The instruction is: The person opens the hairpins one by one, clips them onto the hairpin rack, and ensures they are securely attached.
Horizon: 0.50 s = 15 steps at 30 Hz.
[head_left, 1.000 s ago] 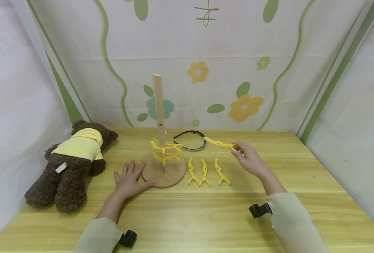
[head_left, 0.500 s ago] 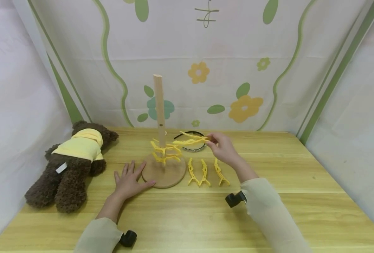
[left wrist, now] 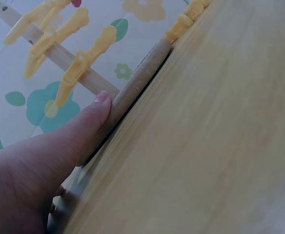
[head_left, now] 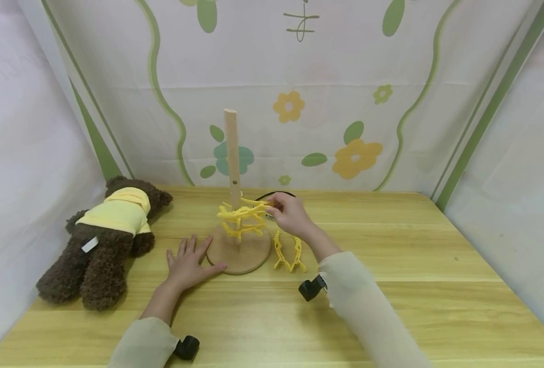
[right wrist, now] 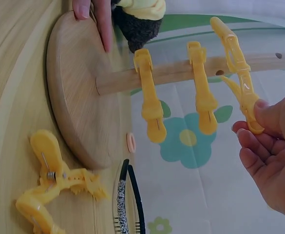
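Note:
My left hand [head_left: 189, 266] lies spread at the left edge of a round wooden base [head_left: 253, 255], its thumb touching the rim. An upright wooden post [head_left: 231, 148] rises from this base. Two yellow hair clips, a lower one [right wrist: 152, 97] and an upper one [right wrist: 203, 92], are clamped across the post. With thumb and fingers, my right hand [head_left: 292, 214] pinches the handle end of a third yellow hair clip [right wrist: 235, 53]. Its long jaws are spread at the post, above the other two. Whether they touch the wood I cannot tell.
Two loose yellow hair clips, one [head_left: 278, 250] beside another [head_left: 297, 253], lie right of the base. A black headband [right wrist: 123, 204] lies behind, partly hidden by my right hand. A brown teddy bear [head_left: 111, 250] in a yellow top lies at left.
My right hand has moved left with the hair clip, whose jaws have been opened and now reach the post. One loose clip is now hidden by my right arm. My left hand stays put.

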Each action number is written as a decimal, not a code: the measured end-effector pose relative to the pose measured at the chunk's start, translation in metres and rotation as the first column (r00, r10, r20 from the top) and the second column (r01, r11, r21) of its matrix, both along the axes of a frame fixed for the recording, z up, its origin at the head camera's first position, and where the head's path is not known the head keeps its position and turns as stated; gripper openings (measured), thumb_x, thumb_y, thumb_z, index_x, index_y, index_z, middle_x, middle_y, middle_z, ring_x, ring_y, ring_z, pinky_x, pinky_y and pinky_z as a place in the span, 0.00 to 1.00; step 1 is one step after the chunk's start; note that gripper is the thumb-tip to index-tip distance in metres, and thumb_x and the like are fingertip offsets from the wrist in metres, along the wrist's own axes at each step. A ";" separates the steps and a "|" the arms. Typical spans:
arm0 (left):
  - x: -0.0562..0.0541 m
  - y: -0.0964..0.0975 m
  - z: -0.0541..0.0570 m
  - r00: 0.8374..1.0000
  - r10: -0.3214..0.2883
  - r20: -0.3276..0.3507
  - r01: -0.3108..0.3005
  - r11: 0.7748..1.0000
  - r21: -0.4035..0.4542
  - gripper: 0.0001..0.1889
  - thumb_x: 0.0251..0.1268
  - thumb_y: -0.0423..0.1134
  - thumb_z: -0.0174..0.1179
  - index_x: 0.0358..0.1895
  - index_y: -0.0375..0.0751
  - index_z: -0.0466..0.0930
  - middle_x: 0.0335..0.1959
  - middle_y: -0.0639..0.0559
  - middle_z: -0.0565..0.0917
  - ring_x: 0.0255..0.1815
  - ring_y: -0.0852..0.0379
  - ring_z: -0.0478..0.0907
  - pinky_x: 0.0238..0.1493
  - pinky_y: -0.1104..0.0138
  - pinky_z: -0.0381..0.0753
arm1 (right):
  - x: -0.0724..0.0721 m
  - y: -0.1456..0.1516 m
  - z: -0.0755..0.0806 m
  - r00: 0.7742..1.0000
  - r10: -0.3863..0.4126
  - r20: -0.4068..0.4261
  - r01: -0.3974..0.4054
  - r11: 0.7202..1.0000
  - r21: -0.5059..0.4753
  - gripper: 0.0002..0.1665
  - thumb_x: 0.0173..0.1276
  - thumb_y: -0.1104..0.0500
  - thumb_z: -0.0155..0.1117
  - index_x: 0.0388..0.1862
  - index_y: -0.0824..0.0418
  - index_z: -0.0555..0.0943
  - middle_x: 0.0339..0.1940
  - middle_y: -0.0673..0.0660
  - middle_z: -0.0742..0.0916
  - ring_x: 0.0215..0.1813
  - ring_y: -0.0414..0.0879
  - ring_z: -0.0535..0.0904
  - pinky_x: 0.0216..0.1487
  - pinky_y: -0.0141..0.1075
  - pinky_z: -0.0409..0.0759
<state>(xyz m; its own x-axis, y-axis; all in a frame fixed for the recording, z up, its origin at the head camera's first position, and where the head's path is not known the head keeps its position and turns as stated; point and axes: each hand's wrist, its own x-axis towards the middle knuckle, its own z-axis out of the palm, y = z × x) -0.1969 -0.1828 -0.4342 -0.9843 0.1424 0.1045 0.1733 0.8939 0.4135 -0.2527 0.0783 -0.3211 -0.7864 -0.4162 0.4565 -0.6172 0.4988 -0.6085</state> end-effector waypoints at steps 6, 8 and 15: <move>0.000 0.000 0.000 1.000 -0.004 -0.005 0.004 1.000 0.005 0.49 0.40 0.74 0.48 0.66 0.47 0.53 0.64 0.32 0.46 0.62 0.33 0.36 0.48 0.36 0.26 | -0.001 -0.011 0.001 1.000 -0.017 0.023 0.017 1.000 0.027 0.08 0.60 0.65 0.57 0.38 0.66 0.78 0.24 0.52 0.78 0.24 0.41 0.71 0.25 0.30 0.71; 0.000 0.000 0.000 1.000 -0.003 0.002 0.003 1.000 0.009 0.49 0.40 0.73 0.48 0.66 0.47 0.53 0.64 0.32 0.45 0.62 0.33 0.35 0.48 0.36 0.26 | -0.002 -0.013 0.001 0.999 -0.024 0.033 0.023 0.999 0.035 0.09 0.60 0.64 0.57 0.39 0.66 0.78 0.24 0.52 0.78 0.24 0.41 0.71 0.25 0.30 0.71; 0.000 0.000 0.001 1.000 -0.002 0.017 0.001 1.000 0.006 0.49 0.40 0.74 0.47 0.66 0.48 0.53 0.64 0.32 0.45 0.63 0.34 0.35 0.48 0.36 0.25 | 0.000 -0.018 0.003 0.996 -0.042 0.084 0.037 0.998 0.059 0.13 0.60 0.61 0.58 0.42 0.67 0.76 0.30 0.53 0.79 0.29 0.42 0.73 0.30 0.30 0.72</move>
<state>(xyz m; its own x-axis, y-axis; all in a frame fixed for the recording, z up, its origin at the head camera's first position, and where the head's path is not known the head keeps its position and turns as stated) -0.1968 -0.1824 -0.4334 -0.9857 0.1433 0.0883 0.1673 0.8911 0.4218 -0.2529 0.0601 -0.3183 -0.8377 -0.4073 0.3638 -0.5435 0.5572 -0.6278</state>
